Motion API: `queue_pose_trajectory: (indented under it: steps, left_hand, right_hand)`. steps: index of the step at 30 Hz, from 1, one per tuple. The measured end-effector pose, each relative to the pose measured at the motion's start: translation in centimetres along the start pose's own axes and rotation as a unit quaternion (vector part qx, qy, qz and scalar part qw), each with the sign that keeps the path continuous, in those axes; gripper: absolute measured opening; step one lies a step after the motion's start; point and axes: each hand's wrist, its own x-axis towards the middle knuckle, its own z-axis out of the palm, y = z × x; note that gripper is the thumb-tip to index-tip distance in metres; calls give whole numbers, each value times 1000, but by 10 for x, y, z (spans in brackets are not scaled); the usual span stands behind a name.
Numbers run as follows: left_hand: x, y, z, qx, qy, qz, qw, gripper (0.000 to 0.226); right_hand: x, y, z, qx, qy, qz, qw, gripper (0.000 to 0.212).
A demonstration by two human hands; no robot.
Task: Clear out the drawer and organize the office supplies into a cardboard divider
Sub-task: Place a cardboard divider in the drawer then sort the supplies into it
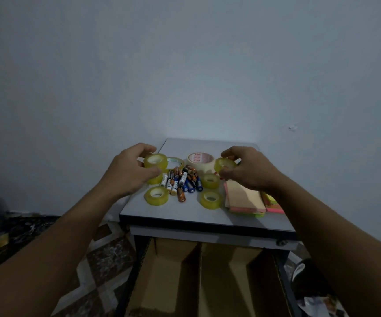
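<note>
On the small grey tabletop [203, 216] my left hand [130, 170] grips a yellow tape roll [155, 161] at the back left, with another roll [156, 178] just under it. My right hand [246, 168] grips a second yellow tape roll [225, 164] at the back right. Loose rolls lie at the front left [157, 195], the middle [210, 180] and the front middle [210, 199]. A pile of several batteries [182, 182] lies between my hands. Below the table, the cardboard divider [198, 277] shows its compartments.
A wide cream tape roll [199, 160] and a thin clear roll [176, 163] stand at the back. Stacks of coloured sticky notes [244, 199] lie at the right. The wall is close behind. Patterned floor and dark clutter lie to the left.
</note>
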Motion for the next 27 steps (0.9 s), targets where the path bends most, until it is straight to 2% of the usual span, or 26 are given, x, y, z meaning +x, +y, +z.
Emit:
queue_pose_trajectory:
  steps: [12, 20, 23, 27]
  left_hand:
    - [-99, 49, 33, -113, -80, 3, 990, 44]
    - [-148, 50, 87, -106, -179, -14, 978, 51]
    - [-159, 48, 113, -102, -218, -26, 970, 47]
    - [-162, 40, 153, -63, -262, -45, 962, 48]
  right_hand:
    - [-118, 17, -26, 75, 45, 26, 996, 48]
    - [-173, 49, -23, 98, 48, 53, 993, 45]
    - [-181, 60, -26, 91, 45, 64, 993, 43]
    - [-184, 71, -29, 89, 43, 81, 992, 45]
